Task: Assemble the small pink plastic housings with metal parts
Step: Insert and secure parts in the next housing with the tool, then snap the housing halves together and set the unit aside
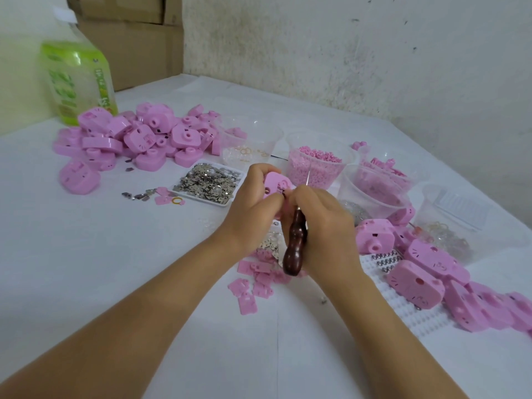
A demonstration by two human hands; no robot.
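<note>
1. The step in hand looks like fitting a small piece into one pink housing, which is held up over the middle of the table, clear of the surface.
2. The left hand grips that housing, fingers curled round its far side.
3. The right hand is closed round a wooden-handled tool. Its fingertips meet the housing's right edge, and what they pinch there is too small to tell.
4. The next move probably calls for steady seating pressure, then another piece from the metal parts just left of the hands.
</note>
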